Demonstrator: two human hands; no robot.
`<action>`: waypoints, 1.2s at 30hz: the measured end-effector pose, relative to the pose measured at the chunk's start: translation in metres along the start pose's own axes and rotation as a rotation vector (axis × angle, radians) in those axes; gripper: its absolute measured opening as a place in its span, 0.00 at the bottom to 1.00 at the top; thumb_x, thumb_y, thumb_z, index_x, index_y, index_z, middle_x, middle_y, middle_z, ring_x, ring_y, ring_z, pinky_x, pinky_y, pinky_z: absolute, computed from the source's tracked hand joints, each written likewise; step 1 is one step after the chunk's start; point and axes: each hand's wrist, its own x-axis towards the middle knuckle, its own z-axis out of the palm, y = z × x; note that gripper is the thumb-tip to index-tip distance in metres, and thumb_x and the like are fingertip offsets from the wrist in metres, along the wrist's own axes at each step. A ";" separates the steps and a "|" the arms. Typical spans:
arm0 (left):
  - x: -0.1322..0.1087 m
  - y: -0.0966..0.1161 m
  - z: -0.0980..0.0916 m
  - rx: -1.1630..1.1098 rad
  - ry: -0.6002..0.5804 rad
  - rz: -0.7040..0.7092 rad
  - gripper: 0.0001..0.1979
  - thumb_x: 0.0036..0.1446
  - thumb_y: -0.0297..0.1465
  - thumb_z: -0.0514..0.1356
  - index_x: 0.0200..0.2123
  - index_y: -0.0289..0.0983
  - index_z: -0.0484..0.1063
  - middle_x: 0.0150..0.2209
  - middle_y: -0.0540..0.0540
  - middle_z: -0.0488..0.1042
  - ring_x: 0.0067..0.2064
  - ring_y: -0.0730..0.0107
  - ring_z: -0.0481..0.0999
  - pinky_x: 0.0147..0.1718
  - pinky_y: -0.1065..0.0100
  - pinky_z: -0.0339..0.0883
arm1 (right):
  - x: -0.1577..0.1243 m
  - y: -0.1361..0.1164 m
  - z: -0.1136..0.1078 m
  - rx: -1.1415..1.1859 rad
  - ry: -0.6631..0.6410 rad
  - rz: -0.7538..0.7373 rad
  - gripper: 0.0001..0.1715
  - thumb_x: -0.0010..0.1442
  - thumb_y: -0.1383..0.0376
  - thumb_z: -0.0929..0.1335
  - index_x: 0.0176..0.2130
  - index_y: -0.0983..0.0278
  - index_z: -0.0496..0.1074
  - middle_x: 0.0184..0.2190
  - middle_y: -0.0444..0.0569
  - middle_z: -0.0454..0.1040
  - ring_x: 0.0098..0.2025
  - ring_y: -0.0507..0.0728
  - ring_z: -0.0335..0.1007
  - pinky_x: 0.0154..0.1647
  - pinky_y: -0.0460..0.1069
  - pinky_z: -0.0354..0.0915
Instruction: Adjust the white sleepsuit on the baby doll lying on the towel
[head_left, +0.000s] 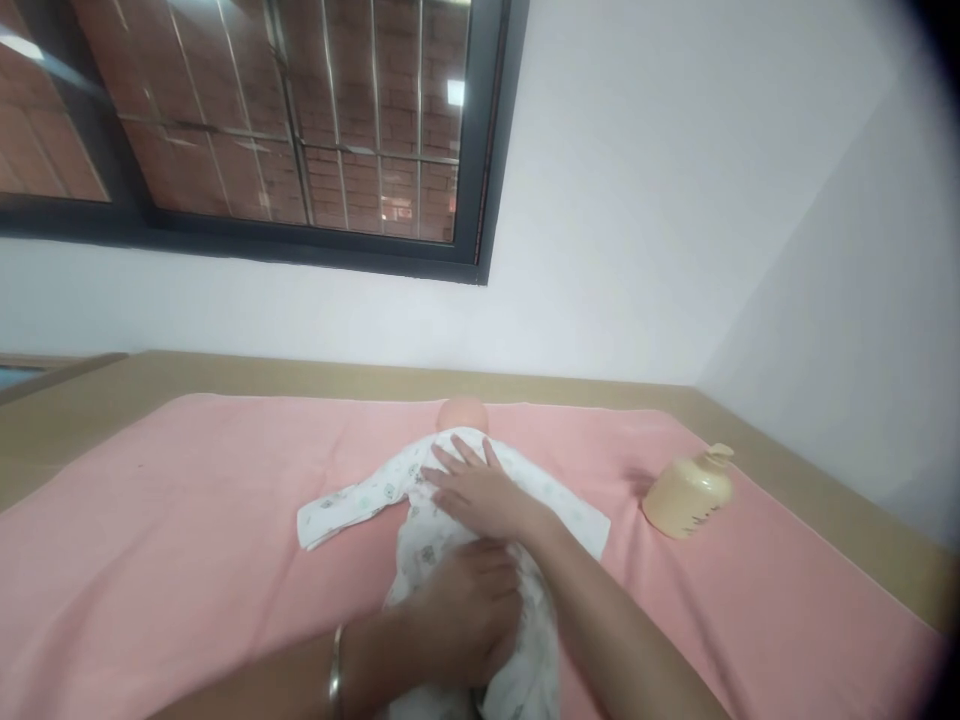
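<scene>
A white baby outfit (431, 528) with small printed figures lies with its sleeves spread to both sides. A round, pinkish doll's head (463, 412) shows past its collar end. My right hand (480, 490) rests flat on the upper chest of the outfit, fingers spread. Below it, my left hand (472, 610), with a silver bangle (335, 672) at the wrist, is curled closed on the front of the outfit. It is somewhat blurred, and its fingertips are partly hidden. The lower end of the outfit runs out of view.
A pink cloth (225, 500) covers the surface, whose tan border (360, 382) meets a white wall. To the right, a cream pump bottle (686, 495) rests on the cloth. A dark-framed window (322, 250) with metal bars is above.
</scene>
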 end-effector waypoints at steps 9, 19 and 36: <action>0.002 0.000 -0.002 0.006 -0.001 -0.030 0.06 0.48 0.25 0.53 0.22 0.37 0.58 0.24 0.47 0.64 0.27 0.70 0.61 0.28 0.65 0.60 | 0.006 0.000 0.007 -0.011 -0.022 0.004 0.33 0.66 0.45 0.48 0.64 0.52 0.51 0.67 0.43 0.35 0.66 0.69 0.19 0.59 0.73 0.30; 0.000 0.000 0.001 -0.027 -0.017 -0.039 0.04 0.48 0.25 0.53 0.23 0.37 0.60 0.26 0.47 0.66 0.29 0.69 0.62 0.30 0.65 0.61 | 0.012 -0.006 0.008 0.001 0.004 -0.037 0.37 0.65 0.43 0.48 0.63 0.57 0.53 0.67 0.47 0.40 0.67 0.67 0.21 0.60 0.72 0.27; 0.001 0.000 -0.002 -0.168 -0.027 -0.036 0.03 0.47 0.25 0.53 0.24 0.37 0.61 0.26 0.46 0.68 0.32 0.66 0.67 0.33 0.63 0.65 | 0.025 -0.007 0.012 -0.037 0.139 -0.004 0.36 0.66 0.47 0.49 0.63 0.65 0.54 0.67 0.52 0.39 0.67 0.62 0.25 0.64 0.62 0.30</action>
